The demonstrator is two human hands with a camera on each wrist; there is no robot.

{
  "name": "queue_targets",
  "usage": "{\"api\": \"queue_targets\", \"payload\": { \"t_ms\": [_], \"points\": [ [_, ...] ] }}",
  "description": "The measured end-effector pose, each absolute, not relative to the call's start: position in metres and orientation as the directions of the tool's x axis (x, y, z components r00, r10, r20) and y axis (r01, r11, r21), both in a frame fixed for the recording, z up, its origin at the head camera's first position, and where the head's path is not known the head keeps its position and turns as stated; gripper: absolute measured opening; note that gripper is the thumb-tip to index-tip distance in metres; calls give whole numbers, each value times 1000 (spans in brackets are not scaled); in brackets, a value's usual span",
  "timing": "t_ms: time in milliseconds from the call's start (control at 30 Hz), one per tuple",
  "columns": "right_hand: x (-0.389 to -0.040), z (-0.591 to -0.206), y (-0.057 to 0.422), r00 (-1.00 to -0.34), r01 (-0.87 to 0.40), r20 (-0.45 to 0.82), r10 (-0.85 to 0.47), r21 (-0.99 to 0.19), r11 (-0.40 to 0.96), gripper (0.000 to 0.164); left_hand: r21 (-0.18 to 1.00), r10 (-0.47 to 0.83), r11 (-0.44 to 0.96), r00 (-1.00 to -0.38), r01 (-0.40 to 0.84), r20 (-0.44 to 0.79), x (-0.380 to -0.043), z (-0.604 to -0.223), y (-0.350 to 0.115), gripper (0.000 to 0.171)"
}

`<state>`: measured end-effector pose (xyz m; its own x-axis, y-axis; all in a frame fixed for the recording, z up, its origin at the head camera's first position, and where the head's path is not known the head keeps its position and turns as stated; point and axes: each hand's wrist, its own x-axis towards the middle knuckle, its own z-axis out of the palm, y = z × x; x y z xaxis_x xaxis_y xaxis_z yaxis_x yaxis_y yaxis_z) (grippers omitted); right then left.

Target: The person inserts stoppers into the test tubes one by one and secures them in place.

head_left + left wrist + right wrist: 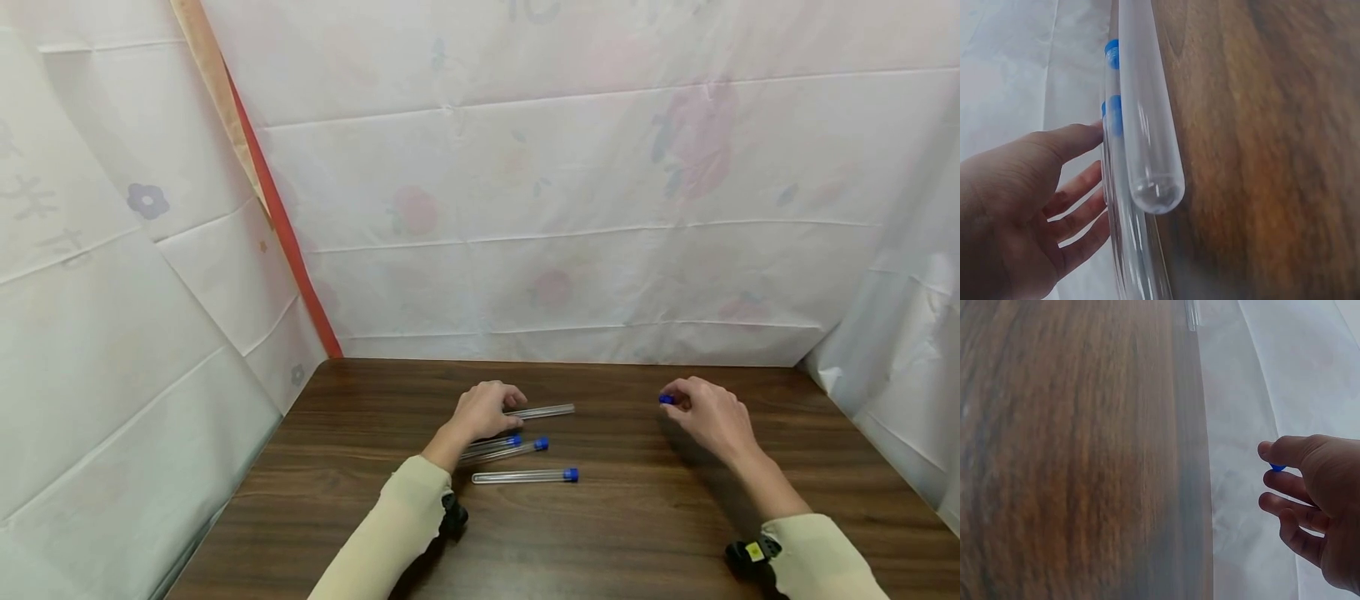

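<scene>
My left hand (483, 410) pinches a clear, uncapped test tube (547, 411) near its left end between thumb and fingers. Its bare end points right. Below that hand lie test tubes with blue caps: a lower one (521, 477), a middle one (510, 451) and an upper one (491, 444) partly hidden by the hand. In the left wrist view, a rounded tube end (1154, 156) is close to the camera and covers part of what the fingers touch. Off to the right, my right hand (712, 414) pinches a small blue cap (666, 399) between thumb and forefinger.
Both hands work over a dark brown wooden table (622, 533). White patterned sheeting (525, 183) hangs behind it and along both sides. A red strip (277, 208) runs down to the table's back left corner. Dark cameras sit on both wrists.
</scene>
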<state>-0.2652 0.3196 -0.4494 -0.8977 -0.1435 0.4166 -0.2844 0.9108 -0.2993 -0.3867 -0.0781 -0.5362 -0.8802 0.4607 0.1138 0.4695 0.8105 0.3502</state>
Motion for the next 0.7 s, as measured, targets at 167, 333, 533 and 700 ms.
{"api": "queue_targets", "payload": {
  "t_ms": [167,333,533,700],
  "points": [
    [-265,-449,320,-886,-299,438,-152,-289,909,15,328,447,831,-890,450,89,-391,-540,-73,38],
    [-264,-449,320,-882,-302,445,-153,-287,909,15,325,444,834,-892,446,87,-388,-537,-70,35],
    [-262,-449,319,-879,-307,450,-154,-288,907,15,332,451,827,-888,454,90,-374,-524,-68,31],
    [-261,-449,319,-879,-307,450,-156,-285,908,15,341,458,820,-885,459,91,-375,-526,-68,27]
  ]
}}
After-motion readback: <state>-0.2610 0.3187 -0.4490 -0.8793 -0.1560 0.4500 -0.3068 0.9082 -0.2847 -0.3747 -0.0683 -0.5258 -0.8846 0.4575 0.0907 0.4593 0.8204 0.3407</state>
